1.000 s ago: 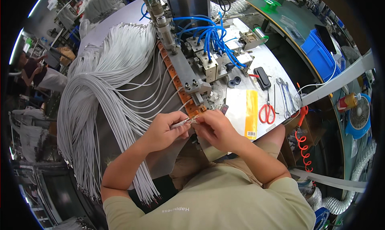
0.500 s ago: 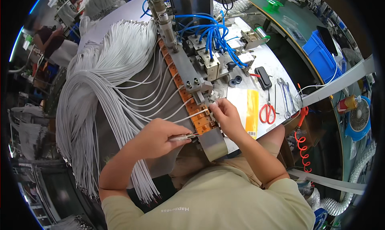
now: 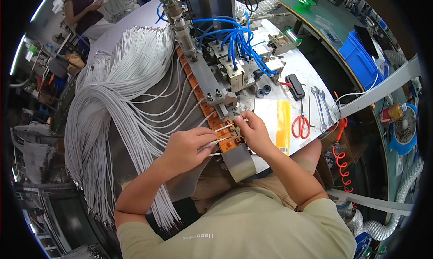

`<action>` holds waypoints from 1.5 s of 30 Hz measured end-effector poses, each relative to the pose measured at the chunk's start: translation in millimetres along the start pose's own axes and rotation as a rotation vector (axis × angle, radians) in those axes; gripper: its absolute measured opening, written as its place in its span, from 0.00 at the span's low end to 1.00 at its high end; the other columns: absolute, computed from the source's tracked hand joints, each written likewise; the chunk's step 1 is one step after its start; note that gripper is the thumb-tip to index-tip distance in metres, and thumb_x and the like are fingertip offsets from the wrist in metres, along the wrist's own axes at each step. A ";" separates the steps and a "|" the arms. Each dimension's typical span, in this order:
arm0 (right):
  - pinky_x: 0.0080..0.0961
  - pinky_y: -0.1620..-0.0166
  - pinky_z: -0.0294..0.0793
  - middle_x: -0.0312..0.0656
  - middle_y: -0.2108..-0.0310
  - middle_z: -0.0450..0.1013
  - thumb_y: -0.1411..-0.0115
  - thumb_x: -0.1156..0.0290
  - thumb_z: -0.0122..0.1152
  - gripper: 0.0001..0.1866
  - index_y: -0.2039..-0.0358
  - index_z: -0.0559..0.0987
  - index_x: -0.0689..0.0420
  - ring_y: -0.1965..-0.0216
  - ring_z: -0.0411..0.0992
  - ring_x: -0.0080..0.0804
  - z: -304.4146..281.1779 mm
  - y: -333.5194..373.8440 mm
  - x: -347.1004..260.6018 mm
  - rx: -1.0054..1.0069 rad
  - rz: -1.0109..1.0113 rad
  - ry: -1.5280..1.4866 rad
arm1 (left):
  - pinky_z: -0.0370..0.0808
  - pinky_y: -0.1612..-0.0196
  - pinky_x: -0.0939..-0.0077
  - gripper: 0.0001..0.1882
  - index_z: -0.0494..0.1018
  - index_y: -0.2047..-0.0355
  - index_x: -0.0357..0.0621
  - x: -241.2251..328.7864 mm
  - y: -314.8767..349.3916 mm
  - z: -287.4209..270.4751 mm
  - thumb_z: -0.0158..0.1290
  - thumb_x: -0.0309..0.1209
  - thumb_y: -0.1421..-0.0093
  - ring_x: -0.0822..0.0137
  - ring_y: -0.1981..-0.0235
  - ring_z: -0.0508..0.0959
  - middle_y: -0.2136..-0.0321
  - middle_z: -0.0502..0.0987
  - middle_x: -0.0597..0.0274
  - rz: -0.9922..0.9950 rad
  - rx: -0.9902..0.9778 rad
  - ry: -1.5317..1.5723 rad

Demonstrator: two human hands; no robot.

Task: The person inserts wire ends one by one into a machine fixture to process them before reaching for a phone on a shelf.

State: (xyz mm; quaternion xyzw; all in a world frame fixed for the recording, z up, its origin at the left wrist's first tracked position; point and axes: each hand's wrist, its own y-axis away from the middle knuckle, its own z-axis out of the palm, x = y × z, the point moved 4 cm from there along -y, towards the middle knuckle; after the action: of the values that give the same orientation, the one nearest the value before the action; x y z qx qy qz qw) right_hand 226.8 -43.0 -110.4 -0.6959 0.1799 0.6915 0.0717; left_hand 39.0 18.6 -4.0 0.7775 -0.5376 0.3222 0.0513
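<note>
At orange blocks (image 3: 230, 145), left hand (image 3: 188, 147) pinching white cables (image 3: 210, 144), right hand (image 3: 255, 130) curled, grip unclear

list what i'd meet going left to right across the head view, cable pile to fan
Big pile of grey-white cables, bare left hand, bare right hand, red-handled metal scissors, two silver metal wrenches, coiled red hose, round blue fan.

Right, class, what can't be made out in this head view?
From the head view:
White cable: the stretch inside the left hand, hidden by the hand itself.
Right hand: whatever its fingertips touch, hidden behind them.
Hanging cable bundle: wire ends, too small to count.
Machine column: top, cut off by the upper edge.
</note>
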 end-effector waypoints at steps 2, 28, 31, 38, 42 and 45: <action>0.16 0.77 0.57 0.28 0.81 0.65 0.32 0.67 0.56 0.08 0.65 0.71 0.58 0.81 0.59 0.13 -4.7 3.5 -3.9 0.049 -0.001 -0.029 | 0.75 0.71 0.77 0.09 0.79 0.59 0.37 -1.1 -0.5 -1.6 0.57 0.24 0.41 0.67 0.75 0.79 0.68 0.81 0.53 -0.042 0.021 0.076; 0.21 0.65 0.60 0.32 0.87 0.73 0.40 0.77 0.63 0.07 0.61 0.79 0.58 0.85 0.67 0.20 34.4 56.9 -81.1 0.009 -0.619 0.368 | 0.74 0.65 0.83 0.10 0.81 0.63 0.36 -12.1 3.0 -5.7 0.65 0.21 0.47 0.80 0.70 0.78 0.71 0.83 0.66 -0.417 0.082 0.551; 0.21 0.66 0.61 0.32 0.87 0.73 0.40 0.77 0.63 0.06 0.61 0.78 0.58 0.84 0.68 0.20 34.9 55.6 -79.3 0.026 -0.645 0.397 | 0.74 0.66 0.82 0.10 0.81 0.63 0.37 -9.4 2.1 -6.8 0.65 0.21 0.48 0.80 0.71 0.78 0.72 0.83 0.66 -0.435 0.065 0.492; 0.24 0.66 0.63 0.34 0.86 0.72 0.41 0.75 0.63 0.07 0.62 0.76 0.58 0.84 0.69 0.26 33.2 49.6 -77.5 -0.109 -0.389 0.322 | 0.75 0.65 0.81 0.09 0.81 0.64 0.37 -3.9 1.6 -8.2 0.63 0.21 0.46 0.78 0.71 0.79 0.72 0.82 0.66 -0.231 0.108 0.300; 0.29 0.64 0.64 0.37 0.82 0.72 0.41 0.74 0.64 0.08 0.62 0.76 0.57 0.79 0.70 0.32 24.7 41.5 -68.7 -0.199 -0.394 0.336 | 0.75 0.65 0.81 0.07 0.79 0.63 0.35 -4.2 -1.7 -8.5 0.60 0.22 0.43 0.78 0.70 0.79 0.73 0.81 0.64 -0.221 0.016 0.356; 0.25 0.66 0.65 0.40 0.78 0.74 0.40 0.75 0.63 0.09 0.61 0.74 0.60 0.75 0.70 0.30 21.0 41.1 -70.0 -0.259 -0.573 0.352 | 0.75 0.64 0.81 0.07 0.78 0.62 0.34 -7.1 0.2 -6.2 0.57 0.22 0.41 0.77 0.70 0.79 0.73 0.81 0.63 -0.321 -0.079 0.499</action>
State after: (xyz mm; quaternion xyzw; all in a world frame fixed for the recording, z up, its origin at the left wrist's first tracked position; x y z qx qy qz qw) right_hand 194.3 -63.1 -35.7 -0.8298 -0.1021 0.5300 0.1418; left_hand 34.6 26.9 -3.1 0.7468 -0.3906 0.4701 0.2622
